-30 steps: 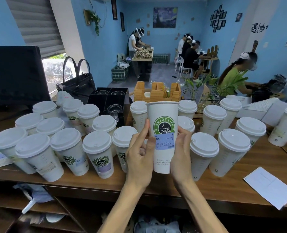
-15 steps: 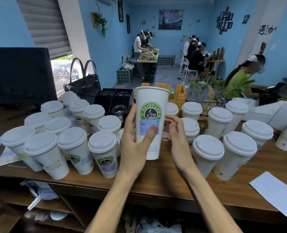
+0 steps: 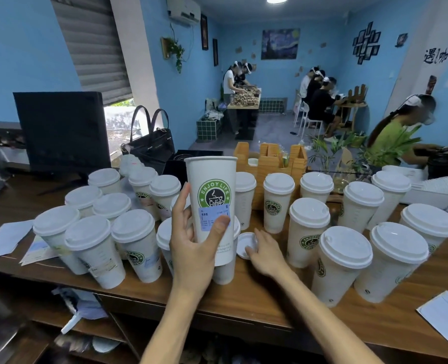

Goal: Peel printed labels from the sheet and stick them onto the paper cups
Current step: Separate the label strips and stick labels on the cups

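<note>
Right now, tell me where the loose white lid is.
In the head view, the loose lid lies on the wooden counter, centre, under the right hand's fingertips, just right of the held labelled cup.

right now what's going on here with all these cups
A person is labelling paper cups at a wooden counter. The left hand holds up an open cup, thumb pressing on a blue label under the logo. The right hand reaches down to a loose lid on the counter. Lidded cups stand all around.
</note>
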A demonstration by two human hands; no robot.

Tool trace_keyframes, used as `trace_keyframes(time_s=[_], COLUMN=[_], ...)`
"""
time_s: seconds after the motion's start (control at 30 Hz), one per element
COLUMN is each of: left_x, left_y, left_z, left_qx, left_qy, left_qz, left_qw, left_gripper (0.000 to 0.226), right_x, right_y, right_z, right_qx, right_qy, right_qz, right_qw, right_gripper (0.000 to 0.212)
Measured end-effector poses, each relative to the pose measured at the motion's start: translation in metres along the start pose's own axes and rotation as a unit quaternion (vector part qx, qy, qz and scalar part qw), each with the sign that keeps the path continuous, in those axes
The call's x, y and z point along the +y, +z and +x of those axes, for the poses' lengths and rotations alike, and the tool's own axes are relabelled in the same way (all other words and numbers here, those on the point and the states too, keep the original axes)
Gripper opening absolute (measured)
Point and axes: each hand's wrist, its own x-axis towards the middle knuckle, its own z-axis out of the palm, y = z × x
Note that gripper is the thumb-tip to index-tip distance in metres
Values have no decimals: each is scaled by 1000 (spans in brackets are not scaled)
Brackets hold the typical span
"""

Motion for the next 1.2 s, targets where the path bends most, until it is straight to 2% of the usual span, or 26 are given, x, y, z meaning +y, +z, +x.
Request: trace_keyframes(time_s=[0.1, 0.3, 0.5, 0.6, 0.73, 0.93, 1.1, 1.2], left_x=[-1, -3, -5, -6, -6, -6, -2, -3], left_y=[-3, -11, -17, -19, -19, -16, -10, -5], left_z=[-2, -3, -4, -5, -8, -9, -9, -9], left_qx=[-4, 3, 2, 0, -7, -16, -22, -25], left_qy=[0, -10, -17, -18, -20, -12, -9, -5], left_qz=[5, -3, 7, 8, 7, 2, 3, 1], left_qw=[1000, 1000, 1000, 1000, 1000, 1000, 1000, 1000], left_gripper=[76, 77, 80, 81, 81, 79, 77, 77], right_x=[-5, -13, -15, -11, -11, -33, -72, -96], right_y=[0, -2, -1, 0, -6, -44, -89, -108], right_z=[10, 19, 24, 22, 11, -7, -30, -41], right_qx=[-21, -78, -130, -131, -67, 45, 131, 152], right_qy=[-6, -45, -49, -52, -54, 0, -49, -97], right_qz=[-38, -66, -100, -143, -117, 33, 180, 264], right_qw=[999, 994, 985, 980, 989, 998, 974, 948], right_gripper=[79, 74, 86, 87, 78, 67, 60, 55])
